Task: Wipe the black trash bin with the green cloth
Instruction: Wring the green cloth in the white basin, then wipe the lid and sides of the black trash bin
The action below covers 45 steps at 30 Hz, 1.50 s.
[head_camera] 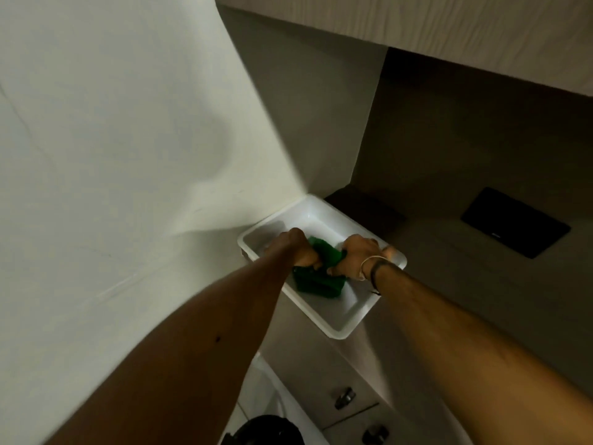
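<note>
Setting: pale plain wall (112,123) fills the 9 to 11 o'clock side; light wood-grain cabinet (449,24) overhangs at 1 o'clock
Counter: dim grey-brown top (433,194), with a flat black rectangular plate (515,222) lying on it at 3 o'clock
Basin: white rectangular plastic tub (349,319) at the counter's near corner, just beside the wall
Cloth: crumpled green cloth (321,277) over the tub, bunched between both hands, its lower end hanging down inside
Left hand (300,248): fist clenched around the cloth's left end
Right hand (356,256): fingers wrapped tight on the cloth's right end (a thin band (369,263) and a dark cord circle that wrist)
Bin: round black trash bin (260,430) at 6 o'clock, only its top showing at the frame edge, well below the tub and apart from the cloth
Drawers: grey fronts with two metal knobs (345,398) at 5 o'clock
</note>
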Tool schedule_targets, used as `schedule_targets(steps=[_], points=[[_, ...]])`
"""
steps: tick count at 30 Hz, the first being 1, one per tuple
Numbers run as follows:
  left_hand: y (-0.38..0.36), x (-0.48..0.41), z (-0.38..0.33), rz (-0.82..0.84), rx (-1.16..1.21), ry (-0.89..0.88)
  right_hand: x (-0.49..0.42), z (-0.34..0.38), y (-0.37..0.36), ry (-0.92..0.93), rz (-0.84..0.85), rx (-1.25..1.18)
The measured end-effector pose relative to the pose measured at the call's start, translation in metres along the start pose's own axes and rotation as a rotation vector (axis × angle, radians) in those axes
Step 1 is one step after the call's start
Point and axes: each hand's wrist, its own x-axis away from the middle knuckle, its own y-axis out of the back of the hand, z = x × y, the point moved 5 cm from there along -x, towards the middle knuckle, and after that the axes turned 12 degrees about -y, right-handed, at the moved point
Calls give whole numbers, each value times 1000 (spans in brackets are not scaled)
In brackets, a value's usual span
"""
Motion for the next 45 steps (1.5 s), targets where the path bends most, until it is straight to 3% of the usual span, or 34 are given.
schedule_targets(steps=[3, 8, 10, 14, 16, 19, 21, 24, 26, 29, 30, 33, 36, 41, 45], points=[[17, 12, 0, -11, 85, -137, 16, -9, 17, 58, 73, -272], [31, 102, -13, 26, 823, -353, 94, -20, 46, 191, 189, -820], [23, 155, -17, 42, 1036, -343, 138, -26, 30, 178, 354, -1073], [-39, 263, 3, 44, 1275, -185, 250, -38, -48, 86, 887, -1615], [-94, 322, 33, 96, 1305, -75, 312, -58, -107, -57, 1035, -1738], [-181, 411, 88, 196, 1275, 17, 397, -95, -197, -220, 1107, -1691], [-236, 467, 132, 217, 1215, 88, 430, -111, -262, -456, 1013, -1564], [-304, 523, 185, 231, 1038, 154, 453, -138, -343, -480, 928, -1325], [-336, 542, 214, 254, 989, 174, 457, -163, -393, -594, 689, -1193], [-366, 538, 264, 283, 870, 211, 447, -179, -459, -641, 714, -1000], [-382, 527, 292, 279, 837, 238, 443, -187, -480, -674, 642, -928], [-412, 476, 368, 220, 650, 239, 417, -198, -523, -671, 650, -1004], [-441, 406, 432, 175, 405, 186, 360, -192, -566, -827, 594, -1169], [-493, 296, 491, 51, 193, 68, 245, -168, -598, -545, 425, -1320], [-550, 247, 516, 21, 78, 13, 158, -151, -611, -276, 129, -1170]])
